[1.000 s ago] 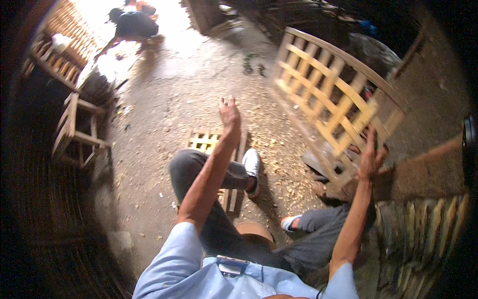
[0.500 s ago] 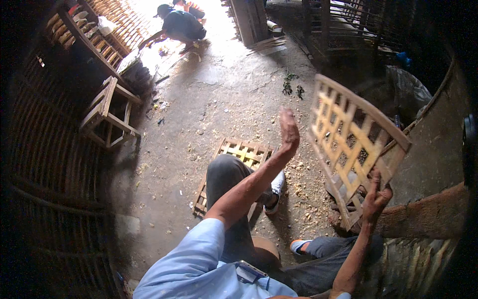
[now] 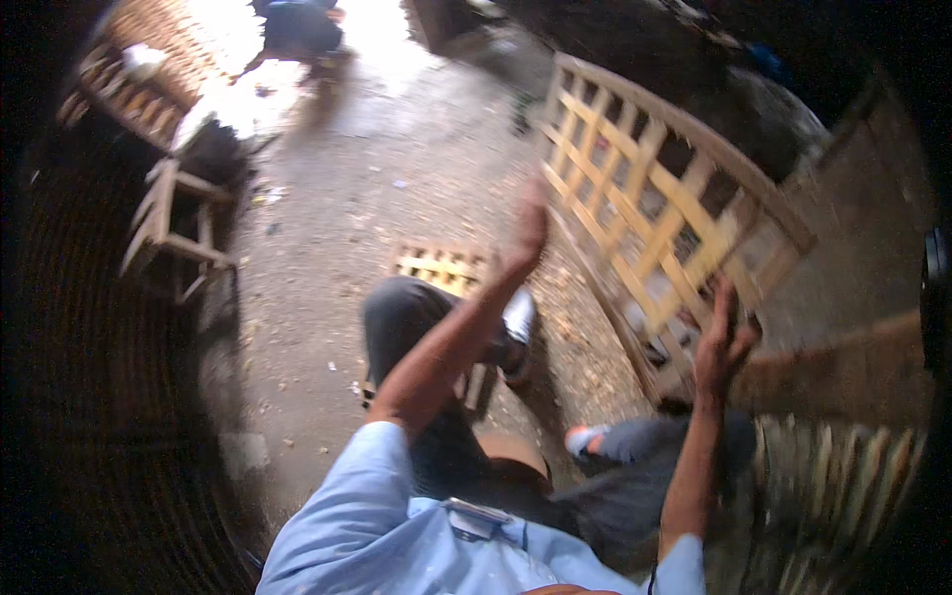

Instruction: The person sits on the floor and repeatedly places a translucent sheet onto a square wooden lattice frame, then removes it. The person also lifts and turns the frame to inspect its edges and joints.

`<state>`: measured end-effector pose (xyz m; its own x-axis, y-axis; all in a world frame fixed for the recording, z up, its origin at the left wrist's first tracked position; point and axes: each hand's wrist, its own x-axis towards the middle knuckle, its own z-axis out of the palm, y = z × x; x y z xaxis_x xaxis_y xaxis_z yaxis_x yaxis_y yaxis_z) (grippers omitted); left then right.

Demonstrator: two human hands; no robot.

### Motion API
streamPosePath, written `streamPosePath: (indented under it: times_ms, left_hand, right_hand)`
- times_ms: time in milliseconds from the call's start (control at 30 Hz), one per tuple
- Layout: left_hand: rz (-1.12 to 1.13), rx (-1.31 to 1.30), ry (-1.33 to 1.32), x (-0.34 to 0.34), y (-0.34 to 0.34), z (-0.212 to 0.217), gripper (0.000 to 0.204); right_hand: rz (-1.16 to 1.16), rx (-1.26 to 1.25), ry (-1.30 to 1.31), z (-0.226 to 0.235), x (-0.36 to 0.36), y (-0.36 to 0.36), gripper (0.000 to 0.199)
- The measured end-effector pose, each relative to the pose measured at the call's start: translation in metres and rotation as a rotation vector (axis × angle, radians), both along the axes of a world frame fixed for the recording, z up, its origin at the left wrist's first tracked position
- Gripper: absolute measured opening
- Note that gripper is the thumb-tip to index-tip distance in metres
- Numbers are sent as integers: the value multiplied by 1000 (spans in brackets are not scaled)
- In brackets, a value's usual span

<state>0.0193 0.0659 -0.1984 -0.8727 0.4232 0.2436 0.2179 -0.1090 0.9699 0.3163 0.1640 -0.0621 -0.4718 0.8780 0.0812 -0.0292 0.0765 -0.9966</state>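
My right hand (image 3: 724,342) grips the near end of a wooden lattice panel (image 3: 635,213), its fingers lying over the slats. The panel has a brown frame with pale yellow crossed strips and stands tilted up to my right. My left hand (image 3: 533,223) is raised by the panel's left edge. Motion smears its fingers, and whether it touches the frame is unclear. A second lattice panel (image 3: 436,266) lies on the floor, partly hidden by my left leg and forearm.
A wooden stool frame (image 3: 183,233) stands at the left by a slatted wall. Wood chips (image 3: 585,362) litter the floor around my feet. At the far end a person (image 3: 297,30) crouches in bright light. A low wall (image 3: 843,372) and corrugated sheeting (image 3: 843,466) lie at the right.
The panel in my right hand has swung up and to the left, toward my left hand, and its slats now face me more fully. The whole view has also shifted.
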Motion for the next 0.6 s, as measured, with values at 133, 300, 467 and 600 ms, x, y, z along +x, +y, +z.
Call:
streamPosePath:
  times_ms: [133, 300, 467, 600]
  left_hand:
    - [138, 4, -539, -6, -45, 17, 51]
    - [-666, 329, -982, 36, -51, 40, 38]
    - [-525, 116, -817, 88, -39, 91, 37]
    - [-513, 155, -739, 90, -36, 86, 22]
  right_hand:
    - [-151, -110, 140, 16, 1, 18, 45]
    - [-235, -184, 190, 22, 6, 26, 50]
    - [-276, -32, 169, -16, 18, 44, 62]
    - [-292, -206, 263, -6, 22, 35, 57]
